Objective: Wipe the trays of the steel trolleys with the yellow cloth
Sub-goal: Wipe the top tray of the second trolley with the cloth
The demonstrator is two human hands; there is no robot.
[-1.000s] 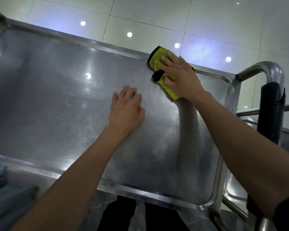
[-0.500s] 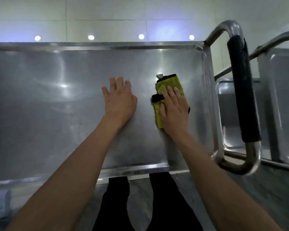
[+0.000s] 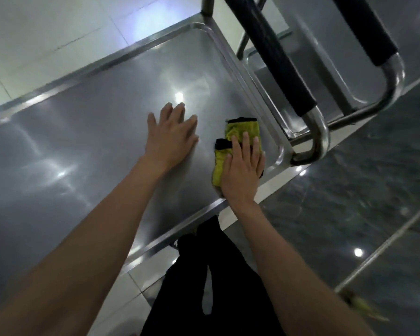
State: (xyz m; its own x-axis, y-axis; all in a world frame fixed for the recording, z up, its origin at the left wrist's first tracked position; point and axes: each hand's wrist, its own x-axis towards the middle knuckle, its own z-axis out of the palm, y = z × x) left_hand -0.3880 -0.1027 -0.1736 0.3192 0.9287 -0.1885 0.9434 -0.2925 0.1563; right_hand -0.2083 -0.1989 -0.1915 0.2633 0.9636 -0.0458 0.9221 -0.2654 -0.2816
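A steel trolley's top tray [image 3: 87,146] fills the left and middle of the view, shiny and bare. The folded yellow cloth [image 3: 238,132], edged in black, lies on the tray near its near right corner. My right hand [image 3: 243,170] presses flat on the cloth with straight fingers. My left hand [image 3: 172,137] rests flat on the bare steel just left of the cloth, fingers spread.
The trolley's push handle [image 3: 277,59], steel tube with a black grip, rises right of the tray. A second trolley's handle [image 3: 371,30] and tray [image 3: 320,76] stand beyond it. Dark tiled floor [image 3: 349,202] lies to the right, pale tiles at the back. My dark trouser legs show below the tray.
My right hand has drawn the cloth from the tray's far rim back to its near right corner. My left hand stayed flat on the steel. The view has swung round.
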